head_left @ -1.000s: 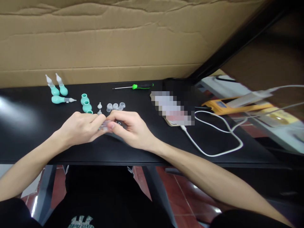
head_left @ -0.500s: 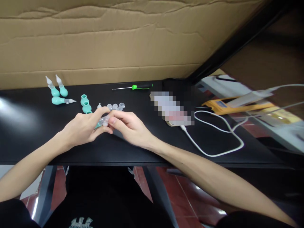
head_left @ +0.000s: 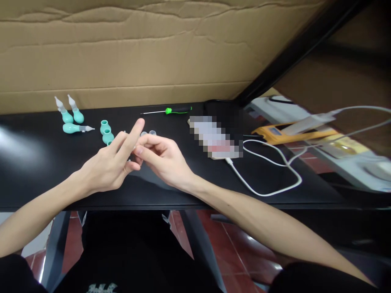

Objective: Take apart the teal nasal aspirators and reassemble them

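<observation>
My left hand (head_left: 108, 165) is curled round a part that it mostly hides, with its index finger stretched out. My right hand (head_left: 165, 160) touches it, thumb and fingertips pinched at the end of the same part. Only small clear bits show between the fingers, so its shape is hidden. Teal open bulbs (head_left: 104, 127) stand just behind my left hand. Clear plastic pieces (head_left: 152, 132) lie behind my right hand, partly covered. Farther left are three teal bulbs with clear pointed tips, one lying sideways (head_left: 71, 128) and two (head_left: 78, 116) side by side.
A green and black screwdriver (head_left: 179, 110) lies near the cardboard wall (head_left: 128, 53). To the right is a blurred-out phone (head_left: 214, 136) with a white cable (head_left: 259, 194). A yellow-orange tool (head_left: 269, 134) rests on a pale surface beyond the black table (head_left: 36, 171).
My left index finger has straightened and lifted away. The held part, visible before as teal and clear, is now mostly hidden. The whole view has shifted slightly.
</observation>
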A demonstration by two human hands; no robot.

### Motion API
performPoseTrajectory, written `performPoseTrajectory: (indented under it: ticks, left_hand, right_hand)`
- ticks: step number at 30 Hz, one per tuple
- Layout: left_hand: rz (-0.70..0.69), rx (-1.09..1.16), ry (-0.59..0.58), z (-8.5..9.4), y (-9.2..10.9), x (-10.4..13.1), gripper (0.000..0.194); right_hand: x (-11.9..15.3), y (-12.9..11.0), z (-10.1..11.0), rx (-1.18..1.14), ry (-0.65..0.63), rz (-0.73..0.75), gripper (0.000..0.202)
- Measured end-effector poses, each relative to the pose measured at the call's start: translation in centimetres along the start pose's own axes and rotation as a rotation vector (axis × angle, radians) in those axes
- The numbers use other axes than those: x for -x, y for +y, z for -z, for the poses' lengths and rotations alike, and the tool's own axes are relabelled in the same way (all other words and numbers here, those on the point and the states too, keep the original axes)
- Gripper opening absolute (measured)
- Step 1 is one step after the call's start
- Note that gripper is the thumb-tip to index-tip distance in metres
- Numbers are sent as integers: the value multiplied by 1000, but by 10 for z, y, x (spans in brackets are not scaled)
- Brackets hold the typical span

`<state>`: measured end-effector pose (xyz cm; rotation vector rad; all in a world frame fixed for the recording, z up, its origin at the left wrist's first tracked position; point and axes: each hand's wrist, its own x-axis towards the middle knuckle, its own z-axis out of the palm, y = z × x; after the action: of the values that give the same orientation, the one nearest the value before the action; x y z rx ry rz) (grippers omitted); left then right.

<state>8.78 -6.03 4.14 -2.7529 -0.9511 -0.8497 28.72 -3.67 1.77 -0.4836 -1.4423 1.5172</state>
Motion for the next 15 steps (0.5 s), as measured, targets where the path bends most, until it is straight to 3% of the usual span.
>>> performPoseTrajectory:
  ticks: [7, 15]
  left_hand:
    - [-54, -21, 13, -4, -4, -1, 70]
    - [15, -13, 63, -10, -3, 2, 73]
  right_hand:
    - [-3, 4, 2, -52, -13, -14, 36]
    - [-2, 4, -1, -241, -36, -96, 34]
